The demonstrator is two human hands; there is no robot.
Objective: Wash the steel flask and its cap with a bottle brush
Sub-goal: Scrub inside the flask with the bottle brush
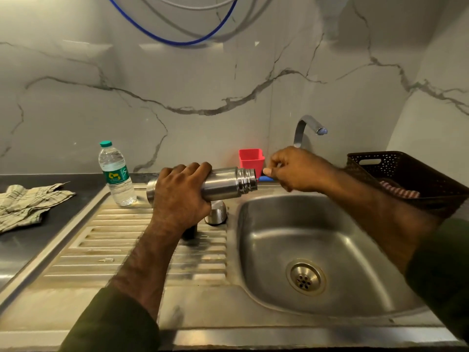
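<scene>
The steel flask (pixel 223 184) is held on its side above the sink's (pixel 317 250) left rim by the left hand (pixel 177 196), whose grip is wrapped round the body, the open threaded mouth turned toward the tap (pixel 308 128). Just beyond that mouth, the blue handle of the bottle brush (pixel 266 178) is pinched in the right hand (pixel 297 168). The steel cap (pixel 216 213) is seen upright on the drainboard, left of the sink.

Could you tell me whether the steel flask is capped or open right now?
Open. The steel flask, lying sideways in the left hand, shows bare neck threads, and its cap stands apart on the drainboard.
</scene>
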